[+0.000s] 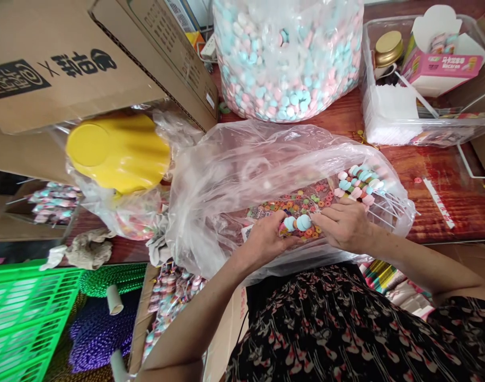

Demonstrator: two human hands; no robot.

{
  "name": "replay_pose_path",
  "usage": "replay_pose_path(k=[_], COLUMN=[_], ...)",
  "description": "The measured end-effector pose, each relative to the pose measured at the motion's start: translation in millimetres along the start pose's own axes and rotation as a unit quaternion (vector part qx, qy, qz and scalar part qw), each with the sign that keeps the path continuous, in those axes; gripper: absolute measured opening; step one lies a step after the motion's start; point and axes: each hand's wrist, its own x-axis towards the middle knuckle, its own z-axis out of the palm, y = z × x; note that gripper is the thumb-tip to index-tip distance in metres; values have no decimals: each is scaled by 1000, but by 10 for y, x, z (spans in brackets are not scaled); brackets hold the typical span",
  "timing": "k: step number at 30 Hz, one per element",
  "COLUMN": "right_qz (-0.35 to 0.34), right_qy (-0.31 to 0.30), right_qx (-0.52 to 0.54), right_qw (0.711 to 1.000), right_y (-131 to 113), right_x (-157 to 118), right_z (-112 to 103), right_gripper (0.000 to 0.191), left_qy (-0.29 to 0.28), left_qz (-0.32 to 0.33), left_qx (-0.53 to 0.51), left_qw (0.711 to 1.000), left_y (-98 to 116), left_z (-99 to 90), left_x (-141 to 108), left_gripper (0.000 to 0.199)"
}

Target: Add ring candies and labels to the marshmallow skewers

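A candy skewer (298, 223) with pale blue, round marshmallow-like pieces spans the gap between my two hands. My left hand (265, 233) is closed around its left end. At its right end my right hand (347, 225) is closed with the fingers pinched; the stick itself is mostly hidden there. Below them a clear plastic bag (226, 154) lies spread open, with small ring-shaped gummies (301, 200) in orange, red and green inside. Several finished-looking skewers (361, 183) in pink, blue and white rest in the bag's right part, their white sticks pointing lower right.
Behind the bag stands a large bag of pastel candies (285, 63). A clear plastic bin (421, 130) with a pink box and a gold-lidded jar is at back right. At left are a yellow bowl (118, 151), cardboard boxes (118, 69) and a green basket (27, 318).
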Motion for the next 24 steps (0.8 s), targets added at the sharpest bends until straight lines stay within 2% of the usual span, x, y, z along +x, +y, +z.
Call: replay_pose_path(k=[2,6,8,10,12,14,16,19,22,24], right_qz=[-11,-87,-98,-84,-43,9,59,119,144,119], right_qy=[-41,-90,-98,-107,-113,-118,-124,-138,-141,-116], right_qx=[19,50,51,49,65,105,156,219,229,187], right_qw=[999,991,989,989,990,987,978,959,952,968], right_y=[5,49,76,106,139,174,201,210,189,168], right_x=[25,110,135,129,92,39,-18,-91,-146,-167], right_z=[23,41,34,21,13,26,67,171,276,317], right_gripper=[20,22,22,21,20,20,21,22,20,21], left_qy=[-25,-146,-158,-106,-14,71,119,147,126,97], left_qz=[0,6,12,27,54,86,115,129,132,139], left_qx=[-18,-138,-152,-73,73,209,295,342,316,265], left_qw=[1000,980,976,991,996,972,941,919,931,949], left_y=[-10,-51,-71,-79,-71,-50,-32,-58,-155,-222], left_z=[8,20,9,-9,-22,-19,1,43,78,91], left_x=[6,59,66,31,-42,-129,-196,-223,-190,-169], left_gripper=[35,36,37,38,42,44,38,28,27,31])
